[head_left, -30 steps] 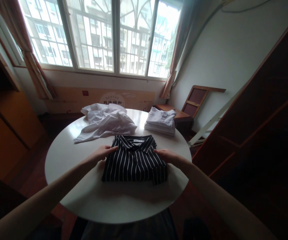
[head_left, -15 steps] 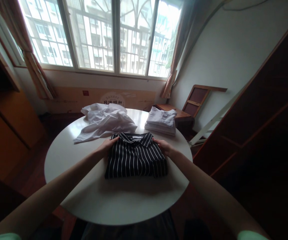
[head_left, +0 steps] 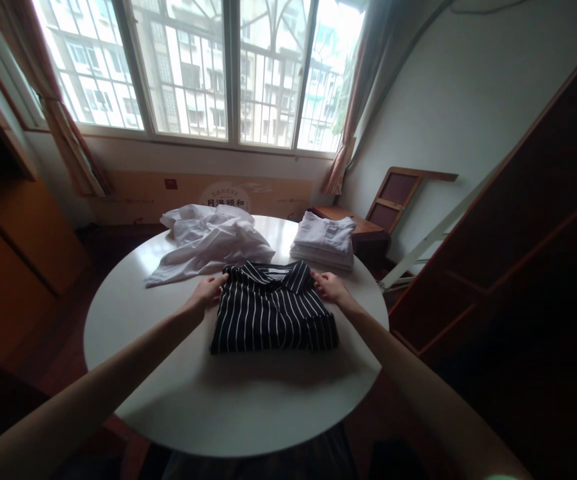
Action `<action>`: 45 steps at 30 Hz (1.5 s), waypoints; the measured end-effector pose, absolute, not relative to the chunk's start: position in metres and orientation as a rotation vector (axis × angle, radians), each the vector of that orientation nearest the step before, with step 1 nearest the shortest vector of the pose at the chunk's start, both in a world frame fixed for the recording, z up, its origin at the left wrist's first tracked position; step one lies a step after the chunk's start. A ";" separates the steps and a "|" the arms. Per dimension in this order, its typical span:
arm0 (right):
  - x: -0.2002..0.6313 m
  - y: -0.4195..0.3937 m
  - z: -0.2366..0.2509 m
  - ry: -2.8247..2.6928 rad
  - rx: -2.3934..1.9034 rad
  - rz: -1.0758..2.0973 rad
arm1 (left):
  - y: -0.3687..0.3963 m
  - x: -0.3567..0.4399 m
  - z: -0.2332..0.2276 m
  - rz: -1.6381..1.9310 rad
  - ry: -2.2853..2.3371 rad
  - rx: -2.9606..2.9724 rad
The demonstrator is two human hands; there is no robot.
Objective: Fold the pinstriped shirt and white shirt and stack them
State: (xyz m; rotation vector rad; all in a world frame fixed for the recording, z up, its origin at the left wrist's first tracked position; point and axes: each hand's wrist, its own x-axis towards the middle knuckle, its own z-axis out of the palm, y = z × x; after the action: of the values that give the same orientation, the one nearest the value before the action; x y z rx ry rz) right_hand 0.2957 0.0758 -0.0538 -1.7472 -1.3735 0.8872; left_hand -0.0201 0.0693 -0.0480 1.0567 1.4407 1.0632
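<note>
The black striped shirt (head_left: 275,317) lies folded on the round white bench (head_left: 248,407), its collar (head_left: 295,277) toward the window (head_left: 193,80) and its lower fold toward the near rim. From where I stand, it sits squarely between the two hands: rightward of the left hand (head_left: 209,291), leftward of the right hand (head_left: 331,288), with neither clearly nearer. Each grip is at a collar-end corner, thumb and fingers partly bent and set against the cloth; whether they pinch it or merely touch it, I can't tell. The folded shape looks longer side to side, running from one hand across to the other, though the slanting view squashes its depth. Beyond it, a rumpled white cloth (head_left: 213,240) lies off leftward, and a folded white stack (head_left: 321,240) to the right.
</note>
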 end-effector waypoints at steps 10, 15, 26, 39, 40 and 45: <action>0.268 0.113 -0.041 -1.446 -1.591 0.751 | 0.112 -0.001 -0.034 1.090 1.349 1.313; 0.268 0.119 -0.044 -1.564 -1.630 0.475 | 0.122 -0.006 -0.054 1.298 1.535 1.491; 0.303 0.078 -0.031 -1.478 -1.902 1.081 | 0.064 -0.032 -0.021 0.761 1.296 0.894; 0.275 0.021 -0.022 -1.288 -1.442 1.342 | 0.033 0.008 -0.021 0.819 1.188 1.061; 0.276 0.014 -0.021 -1.256 -1.405 1.362 | 0.030 0.010 -0.022 0.828 1.185 1.051; 0.281 -0.005 -0.014 -1.206 -1.402 1.303 | 0.031 0.017 -0.021 0.757 1.000 1.048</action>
State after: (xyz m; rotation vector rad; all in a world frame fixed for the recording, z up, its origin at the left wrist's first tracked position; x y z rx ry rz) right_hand 0.2810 -0.0050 -0.0143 -1.4019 -1.2062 1.3030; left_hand 0.0168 0.0309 -0.0206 1.0479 1.0003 0.7568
